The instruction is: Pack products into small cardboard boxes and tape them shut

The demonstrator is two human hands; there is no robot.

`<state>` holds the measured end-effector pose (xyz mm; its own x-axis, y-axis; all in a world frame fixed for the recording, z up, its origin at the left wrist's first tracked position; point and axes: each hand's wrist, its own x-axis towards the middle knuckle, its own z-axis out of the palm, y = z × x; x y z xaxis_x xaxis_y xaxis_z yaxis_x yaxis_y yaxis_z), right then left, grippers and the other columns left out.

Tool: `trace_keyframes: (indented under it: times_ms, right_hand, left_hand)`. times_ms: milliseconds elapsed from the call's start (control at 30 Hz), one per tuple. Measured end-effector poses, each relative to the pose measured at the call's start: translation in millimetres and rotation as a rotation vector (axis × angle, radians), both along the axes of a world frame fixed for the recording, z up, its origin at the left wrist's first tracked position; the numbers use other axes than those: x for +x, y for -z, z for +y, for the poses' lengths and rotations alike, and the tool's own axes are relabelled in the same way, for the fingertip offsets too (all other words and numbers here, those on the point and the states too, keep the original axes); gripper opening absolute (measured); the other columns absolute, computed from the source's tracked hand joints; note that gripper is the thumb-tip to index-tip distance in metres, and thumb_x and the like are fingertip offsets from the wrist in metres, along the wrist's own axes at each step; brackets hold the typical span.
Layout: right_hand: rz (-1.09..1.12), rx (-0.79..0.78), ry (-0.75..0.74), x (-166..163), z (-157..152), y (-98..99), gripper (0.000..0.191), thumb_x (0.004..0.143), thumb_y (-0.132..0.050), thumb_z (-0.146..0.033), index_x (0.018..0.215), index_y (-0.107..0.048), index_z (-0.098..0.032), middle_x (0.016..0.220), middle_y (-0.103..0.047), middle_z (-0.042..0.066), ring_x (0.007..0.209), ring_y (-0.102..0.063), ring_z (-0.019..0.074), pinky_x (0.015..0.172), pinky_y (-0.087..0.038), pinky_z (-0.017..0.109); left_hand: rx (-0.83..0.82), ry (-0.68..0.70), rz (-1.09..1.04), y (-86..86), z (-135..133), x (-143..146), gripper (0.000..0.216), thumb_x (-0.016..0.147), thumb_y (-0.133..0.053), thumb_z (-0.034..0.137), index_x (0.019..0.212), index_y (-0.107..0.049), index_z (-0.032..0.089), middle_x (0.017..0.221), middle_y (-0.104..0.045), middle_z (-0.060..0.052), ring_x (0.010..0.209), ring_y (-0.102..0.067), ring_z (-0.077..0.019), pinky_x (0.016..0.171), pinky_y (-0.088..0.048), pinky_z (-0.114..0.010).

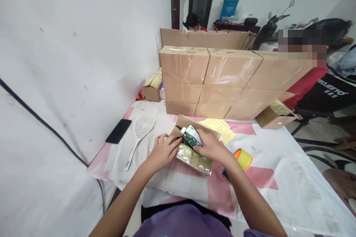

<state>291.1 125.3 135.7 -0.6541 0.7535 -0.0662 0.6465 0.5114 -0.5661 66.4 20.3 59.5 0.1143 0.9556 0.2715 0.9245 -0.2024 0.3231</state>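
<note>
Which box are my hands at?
The open box nearest you: your right hand holds a carton at its opening, your left hand is at its edge. Others stand farther off.

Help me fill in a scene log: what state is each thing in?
Green-and-white carton: capped, tilted, held by the right hand
Small box: open
Left hand: fingers spread, at the small box's edge
Black phone: lying flat, upward face dark
White skimmer: lying flat
Stacked boxes: closed, taped

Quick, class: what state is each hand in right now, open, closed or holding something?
Left hand: open, spread at the cardboard box.
Right hand: holding the green-and-white capped carton.
</note>
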Motion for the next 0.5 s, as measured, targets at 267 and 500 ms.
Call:
trace_keyframes:
  times_ms: [267, 500]
  right_hand:
    - [0.014, -0.024, -0.176, -3, 5, -13.7, 0.042, 0.081, -0.068, -0.018, 0.122, -0.065, -0.022, 0.115, -0.074, 0.007, 0.102, -0.068, 0.0270, 0.082, -0.047, 0.032]
    - [-0.142, 0.105, -0.229, -2, 15, -22.8, 0.043, 0.075, -0.066, -0.012, 0.117, -0.065, -0.021, 0.108, -0.073, 0.008, 0.097, -0.065, 0.0285, 0.080, -0.045, 0.034]
  left_hand:
    - [0.318, 0.220, 0.034, -15.7, -15, -2, 0.021, 0.095, -0.064, 0.036, 0.109, -0.065, 0.021, 0.102, -0.066, -0.009, 0.104, -0.055, -0.0281, 0.102, -0.043, -0.051]
    - [0.510, 0.273, -0.047, -1.2, -51, -7, 0.021, 0.093, -0.055, 0.001, 0.095, -0.059, 0.021, 0.093, -0.069, -0.004, 0.088, -0.060, -0.0173, 0.085, -0.049, -0.037]
